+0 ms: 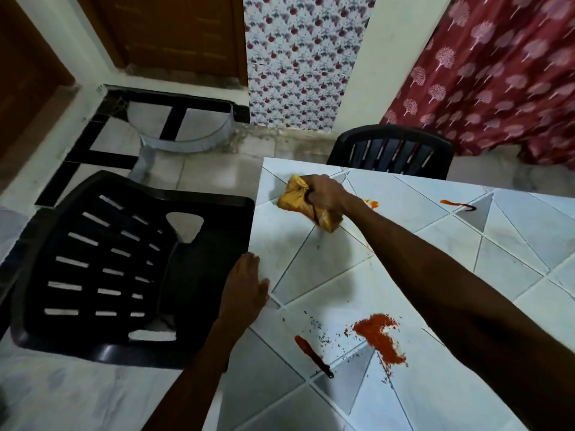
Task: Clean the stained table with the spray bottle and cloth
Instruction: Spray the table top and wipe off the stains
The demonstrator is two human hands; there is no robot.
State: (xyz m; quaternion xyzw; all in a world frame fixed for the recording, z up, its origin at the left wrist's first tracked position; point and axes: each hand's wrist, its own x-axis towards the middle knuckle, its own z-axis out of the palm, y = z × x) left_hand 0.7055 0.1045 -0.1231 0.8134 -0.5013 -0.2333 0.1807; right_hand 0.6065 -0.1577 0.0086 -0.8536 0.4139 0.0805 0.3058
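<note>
The right hand [323, 194] is closed tight around the yellow cloth [292, 197]. It holds the cloth down on the surface [513, 237], near the far left corner. The left hand [245, 284] lies flat with its fingers straight on the left edge of the surface, next to a black chair [124, 259]. It holds nothing.

The spray bottle is not in the picture, so I cannot tell where it is.

The job looks like it is near the start. The bit of surface around the cloth looks mostly white, with just some faint grey marks. But lots of mess is left. An orange smear [370, 203] sits just beside the cloth, by the wrist. A far red streak [457, 204] is more to the right. Close to the person there is a big patch of red powder [379, 337], a near red streak [312, 356], and many tiny dark specks [329, 337] around them.

I cannot see if the surface is wet, so I cannot tell if any spray has gone on. I think the cloth should wipe the orange smear first, then the other spots.
</note>
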